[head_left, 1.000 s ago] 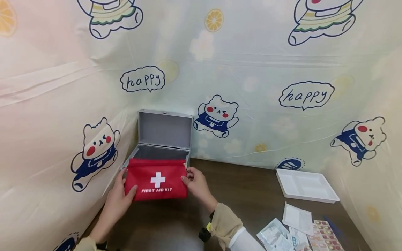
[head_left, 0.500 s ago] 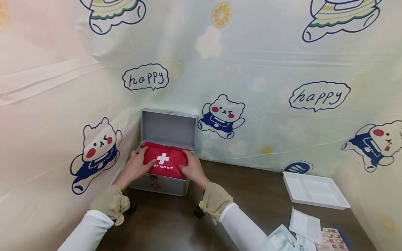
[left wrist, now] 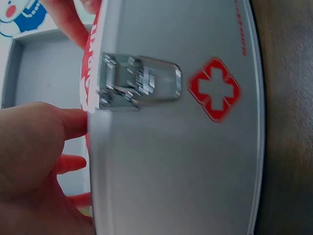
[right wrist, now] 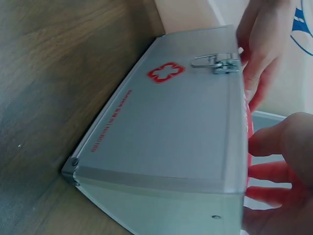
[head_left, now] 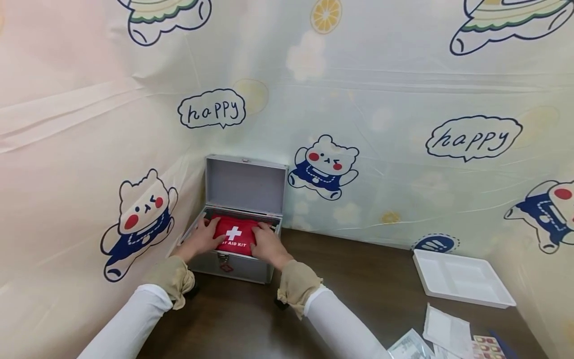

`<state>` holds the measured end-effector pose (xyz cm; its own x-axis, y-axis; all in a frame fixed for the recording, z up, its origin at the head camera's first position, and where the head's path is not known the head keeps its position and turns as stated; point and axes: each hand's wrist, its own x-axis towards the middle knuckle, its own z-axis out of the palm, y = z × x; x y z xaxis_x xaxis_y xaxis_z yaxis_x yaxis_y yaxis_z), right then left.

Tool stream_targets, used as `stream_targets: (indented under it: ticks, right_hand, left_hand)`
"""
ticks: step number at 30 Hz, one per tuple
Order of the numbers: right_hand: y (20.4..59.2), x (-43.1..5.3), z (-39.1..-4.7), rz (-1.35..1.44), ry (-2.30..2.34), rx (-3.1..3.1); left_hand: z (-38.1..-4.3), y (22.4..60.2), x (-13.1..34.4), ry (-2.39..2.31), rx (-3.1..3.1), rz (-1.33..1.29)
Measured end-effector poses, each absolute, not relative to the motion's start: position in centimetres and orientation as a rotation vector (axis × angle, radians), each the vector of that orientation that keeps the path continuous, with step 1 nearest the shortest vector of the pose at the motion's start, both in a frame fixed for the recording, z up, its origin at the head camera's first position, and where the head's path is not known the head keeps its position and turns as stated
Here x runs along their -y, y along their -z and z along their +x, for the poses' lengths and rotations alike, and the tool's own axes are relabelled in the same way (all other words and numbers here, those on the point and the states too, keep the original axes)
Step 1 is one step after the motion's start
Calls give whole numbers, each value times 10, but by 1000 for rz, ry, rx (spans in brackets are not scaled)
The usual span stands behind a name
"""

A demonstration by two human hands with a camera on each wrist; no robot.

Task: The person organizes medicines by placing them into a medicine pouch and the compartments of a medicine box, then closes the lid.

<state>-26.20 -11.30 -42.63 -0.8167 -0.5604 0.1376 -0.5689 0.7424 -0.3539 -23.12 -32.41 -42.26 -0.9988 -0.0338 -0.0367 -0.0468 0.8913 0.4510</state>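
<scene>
A red first aid pouch (head_left: 234, 238) with a white cross sits in the mouth of a silver metal case (head_left: 248, 269), its lid (head_left: 245, 184) raised behind. My left hand (head_left: 203, 237) holds the pouch's left end, thumb on the front face and fingers over the case's opening. At the other end my right hand (head_left: 267, 243) holds it the same way. In the left wrist view the thumb of my left hand (left wrist: 39, 147) is at the front rim beside the latch (left wrist: 139, 81). The right wrist view shows my right hand (right wrist: 283, 171) at the rim; the pouch is mostly hidden there.
A white divided tray (head_left: 466, 279) lies at the right of the dark wooden table (head_left: 350, 279). In front of it are a white packet (head_left: 447, 326), a clear packet (head_left: 410, 345) and a pill blister (head_left: 488, 347). A printed curtain (head_left: 381, 174) stands behind the case.
Both hands have carried the pouch forward from before the case and lowered it into the opening. It now sits deeper and looks narrower between the hands. The head view has shifted left.
</scene>
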Motion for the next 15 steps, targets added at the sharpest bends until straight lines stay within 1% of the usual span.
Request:
stream_targets:
  ticks: [5,9,11,15]
  right_hand:
    - [430,109,-264,934,-464,2881]
    - [436,103,-266,957,-377,2826]
    - [440,100,-266,995,-374,2770]
    - [443,91,-261,1100,-512,2657]
  left_hand:
    - [-235,422,317,-631,-3049,-63]
    - [-237,428,312,-521,-3084,-86]
    - [-234,434,313,-516,-3115,-90]
    - [-216,440,316,-608,-3269,6]
